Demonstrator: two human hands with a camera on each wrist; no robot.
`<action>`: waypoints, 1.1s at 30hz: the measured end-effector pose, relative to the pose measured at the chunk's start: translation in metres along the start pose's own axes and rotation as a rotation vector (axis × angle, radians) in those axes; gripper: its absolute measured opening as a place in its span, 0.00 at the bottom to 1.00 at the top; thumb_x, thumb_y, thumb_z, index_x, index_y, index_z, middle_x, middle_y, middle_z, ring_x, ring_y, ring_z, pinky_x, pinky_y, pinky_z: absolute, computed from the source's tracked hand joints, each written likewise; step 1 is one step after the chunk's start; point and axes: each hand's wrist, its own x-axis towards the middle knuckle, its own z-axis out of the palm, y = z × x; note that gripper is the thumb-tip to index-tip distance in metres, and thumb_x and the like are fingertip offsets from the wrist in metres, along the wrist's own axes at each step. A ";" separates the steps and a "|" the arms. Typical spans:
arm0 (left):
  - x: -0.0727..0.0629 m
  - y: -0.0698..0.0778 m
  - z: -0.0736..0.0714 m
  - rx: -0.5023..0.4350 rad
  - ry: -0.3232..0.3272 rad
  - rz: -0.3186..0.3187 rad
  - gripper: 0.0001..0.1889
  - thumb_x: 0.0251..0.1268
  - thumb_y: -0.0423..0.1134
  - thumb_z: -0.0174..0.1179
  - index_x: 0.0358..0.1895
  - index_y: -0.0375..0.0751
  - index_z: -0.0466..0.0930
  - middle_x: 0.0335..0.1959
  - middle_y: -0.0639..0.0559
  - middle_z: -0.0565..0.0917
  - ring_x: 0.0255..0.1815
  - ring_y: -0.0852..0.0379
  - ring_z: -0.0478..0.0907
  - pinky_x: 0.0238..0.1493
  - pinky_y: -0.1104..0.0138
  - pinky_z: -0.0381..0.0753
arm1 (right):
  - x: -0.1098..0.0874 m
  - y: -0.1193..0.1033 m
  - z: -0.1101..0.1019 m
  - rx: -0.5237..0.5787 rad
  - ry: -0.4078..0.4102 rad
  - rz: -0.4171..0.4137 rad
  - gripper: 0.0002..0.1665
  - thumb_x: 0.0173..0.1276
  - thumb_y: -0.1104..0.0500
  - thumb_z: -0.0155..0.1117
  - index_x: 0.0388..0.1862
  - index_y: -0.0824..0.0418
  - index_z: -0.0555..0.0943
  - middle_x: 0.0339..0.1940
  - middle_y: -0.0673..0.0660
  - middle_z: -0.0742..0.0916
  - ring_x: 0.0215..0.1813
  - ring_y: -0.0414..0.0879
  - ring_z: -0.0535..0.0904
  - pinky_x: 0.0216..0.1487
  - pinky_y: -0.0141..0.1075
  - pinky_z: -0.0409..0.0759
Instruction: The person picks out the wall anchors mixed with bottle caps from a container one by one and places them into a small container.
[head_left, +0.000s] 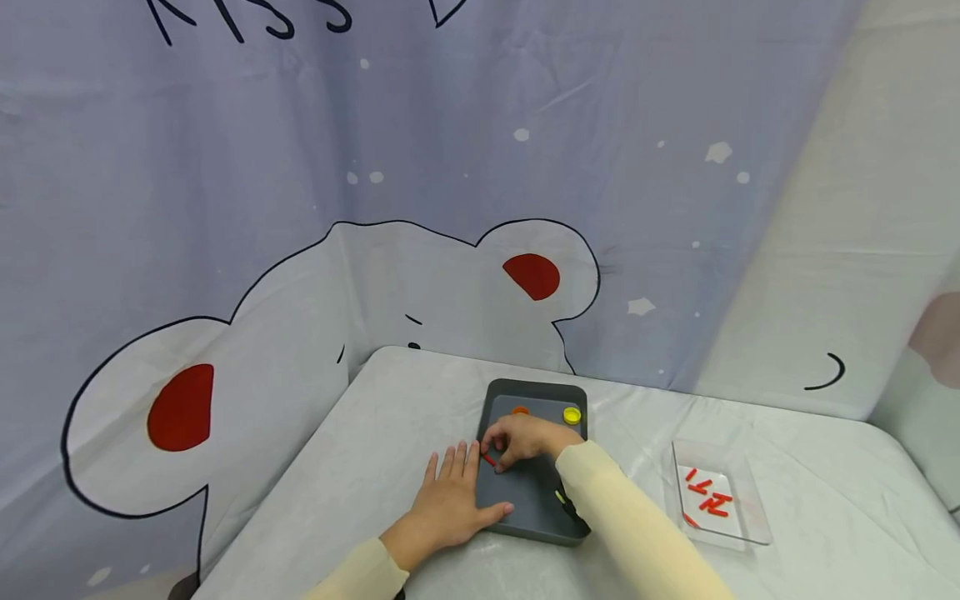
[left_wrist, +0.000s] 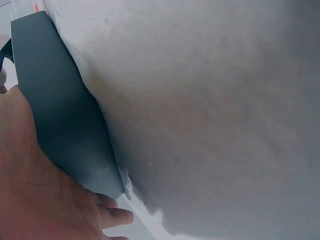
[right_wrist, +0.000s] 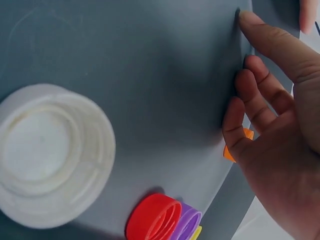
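A dark grey tray [head_left: 536,504] lies lengthwise on the table. My left hand [head_left: 448,508] rests flat at its left side, fingers straight and thumb over the near left corner; the left wrist view shows this hand [left_wrist: 45,190] against the tray's outer wall [left_wrist: 65,95]. Inside the tray, near the left wall, my right hand [head_left: 525,439] has a small red stick [head_left: 488,459] between thumb and index fingertips. In the right wrist view, the fingers of this hand [right_wrist: 280,95] are bent beside the wall, and the stick is hidden.
Around the tray floor stand a white cap [right_wrist: 55,155], a red cap [right_wrist: 152,217], a purple cap [right_wrist: 187,222], an orange cap [head_left: 520,410] and a yellow cap [head_left: 572,415]. A clear box [head_left: 753,500] with several red sticks [head_left: 708,502] sits to the right. A printed curtain [head_left: 465,167] hangs behind.
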 end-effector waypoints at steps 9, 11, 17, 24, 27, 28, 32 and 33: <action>0.001 -0.002 0.005 0.018 0.013 0.003 0.59 0.62 0.79 0.48 0.81 0.32 0.48 0.80 0.33 0.56 0.81 0.36 0.51 0.76 0.38 0.42 | 0.000 0.000 0.003 -0.015 0.017 -0.022 0.16 0.57 0.59 0.81 0.44 0.52 0.87 0.35 0.49 0.82 0.36 0.38 0.72 0.41 0.32 0.73; 0.001 -0.002 0.005 0.021 0.011 0.003 0.59 0.62 0.79 0.48 0.81 0.33 0.48 0.80 0.33 0.56 0.81 0.37 0.52 0.77 0.38 0.43 | 0.001 0.001 0.003 -0.023 0.016 -0.028 0.16 0.57 0.59 0.81 0.44 0.52 0.86 0.35 0.49 0.81 0.36 0.37 0.72 0.40 0.32 0.73; 0.000 -0.001 0.001 0.007 0.004 0.002 0.59 0.62 0.78 0.49 0.81 0.33 0.48 0.80 0.33 0.56 0.81 0.37 0.52 0.77 0.39 0.42 | 0.002 0.000 0.002 -0.023 0.012 -0.022 0.16 0.57 0.59 0.80 0.44 0.52 0.86 0.34 0.48 0.81 0.35 0.37 0.72 0.39 0.32 0.74; 0.001 -0.002 0.001 0.002 -0.002 -0.005 0.59 0.62 0.78 0.48 0.81 0.33 0.48 0.80 0.34 0.56 0.81 0.38 0.52 0.77 0.39 0.41 | 0.005 -0.001 0.004 0.015 0.011 -0.022 0.15 0.57 0.60 0.80 0.42 0.54 0.86 0.32 0.48 0.80 0.34 0.37 0.72 0.37 0.31 0.72; 0.001 -0.002 0.001 0.009 0.002 -0.002 0.59 0.62 0.79 0.48 0.81 0.33 0.48 0.80 0.34 0.57 0.81 0.38 0.52 0.77 0.39 0.43 | 0.006 0.000 0.006 0.025 0.008 -0.020 0.15 0.57 0.59 0.80 0.42 0.54 0.85 0.31 0.48 0.80 0.33 0.37 0.72 0.35 0.31 0.72; 0.000 -0.001 0.001 0.009 0.004 -0.001 0.59 0.62 0.78 0.49 0.81 0.33 0.48 0.79 0.34 0.57 0.81 0.38 0.53 0.77 0.39 0.43 | 0.007 0.001 0.006 0.025 0.006 -0.016 0.14 0.57 0.59 0.80 0.41 0.54 0.85 0.31 0.48 0.80 0.33 0.37 0.72 0.35 0.31 0.72; 0.000 -0.001 0.000 0.003 0.011 0.005 0.58 0.62 0.77 0.51 0.80 0.32 0.49 0.79 0.33 0.57 0.80 0.37 0.53 0.77 0.39 0.44 | 0.007 0.002 0.007 0.018 0.004 0.000 0.13 0.59 0.57 0.80 0.41 0.52 0.85 0.31 0.46 0.80 0.33 0.37 0.72 0.36 0.31 0.72; 0.000 0.000 0.000 0.002 0.009 0.004 0.58 0.62 0.77 0.51 0.81 0.33 0.48 0.79 0.33 0.57 0.81 0.37 0.53 0.77 0.39 0.43 | 0.007 0.002 0.007 0.016 0.006 0.005 0.13 0.59 0.57 0.79 0.40 0.52 0.85 0.31 0.46 0.80 0.33 0.37 0.72 0.36 0.31 0.72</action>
